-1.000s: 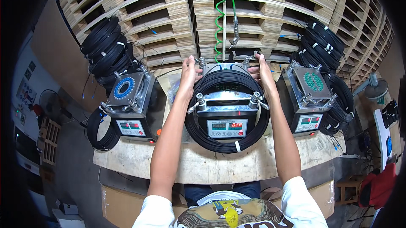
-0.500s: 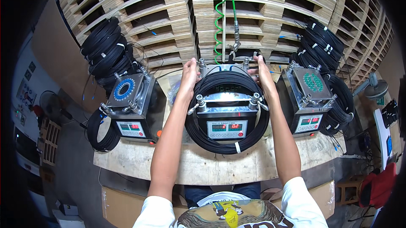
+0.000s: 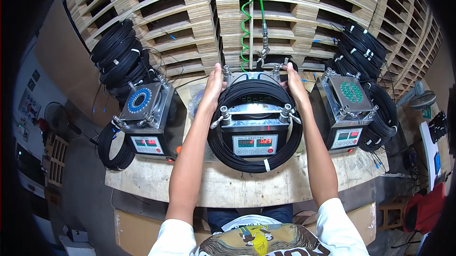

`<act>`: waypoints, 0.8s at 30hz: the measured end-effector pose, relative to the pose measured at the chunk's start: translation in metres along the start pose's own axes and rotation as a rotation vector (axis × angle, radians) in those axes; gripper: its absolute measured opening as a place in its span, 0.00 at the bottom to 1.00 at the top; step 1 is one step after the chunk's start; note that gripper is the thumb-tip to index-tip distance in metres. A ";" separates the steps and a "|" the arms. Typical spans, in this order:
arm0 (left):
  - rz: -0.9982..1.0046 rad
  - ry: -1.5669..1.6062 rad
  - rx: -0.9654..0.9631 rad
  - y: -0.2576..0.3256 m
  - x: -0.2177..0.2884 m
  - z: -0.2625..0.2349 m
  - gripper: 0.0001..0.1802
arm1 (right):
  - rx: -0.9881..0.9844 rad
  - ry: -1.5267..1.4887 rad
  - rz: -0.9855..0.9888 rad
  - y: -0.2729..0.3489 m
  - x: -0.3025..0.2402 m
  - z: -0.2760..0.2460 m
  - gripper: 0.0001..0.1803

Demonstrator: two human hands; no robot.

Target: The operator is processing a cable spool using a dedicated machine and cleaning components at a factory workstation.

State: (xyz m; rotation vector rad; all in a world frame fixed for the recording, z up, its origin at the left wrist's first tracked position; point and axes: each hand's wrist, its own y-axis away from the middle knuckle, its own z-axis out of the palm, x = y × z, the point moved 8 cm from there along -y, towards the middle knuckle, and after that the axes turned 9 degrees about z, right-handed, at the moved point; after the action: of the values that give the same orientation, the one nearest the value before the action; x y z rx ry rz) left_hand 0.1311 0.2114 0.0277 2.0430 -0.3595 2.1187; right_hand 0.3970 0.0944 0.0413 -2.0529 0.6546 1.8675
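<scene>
Head view.
Hands, two: left hand and right hand flank the coil, thumbs raised; fingers partly hidden, so cannot tell whether either grips.
Black cable coil, one, with one white tie: looped around the central machine, apparently so that the machine bears it and leaves the front panel visible.
Machines, three, on one worktop: central, left machine, right machine.
Metal posts, central machine: four.
Cable stacks, two: left stack, right stack; coils overlap, uncountable.

Wooden pallets, stacked behind the worktop; green hose, hanging before them; round fan, far left; red fabric, right side.
</scene>
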 end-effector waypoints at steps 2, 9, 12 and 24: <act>0.006 0.002 0.003 0.000 0.001 0.002 0.46 | -0.029 0.048 -0.016 -0.004 0.002 -0.001 0.41; 0.073 -0.066 0.078 -0.003 0.004 -0.014 0.43 | -0.014 -0.053 -0.002 0.008 -0.006 0.005 0.41; 0.070 -0.072 0.059 -0.001 0.006 -0.007 0.44 | -0.030 -0.074 0.071 0.003 0.002 0.000 0.41; 0.112 -0.067 0.004 -0.007 0.000 -0.001 0.45 | 0.012 0.044 -0.007 0.002 -0.001 0.002 0.43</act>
State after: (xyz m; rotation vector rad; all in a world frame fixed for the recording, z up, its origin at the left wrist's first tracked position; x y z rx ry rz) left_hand 0.1325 0.2180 0.0281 2.1477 -0.4909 2.1188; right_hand 0.3940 0.0943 0.0426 -2.0910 0.6670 1.8153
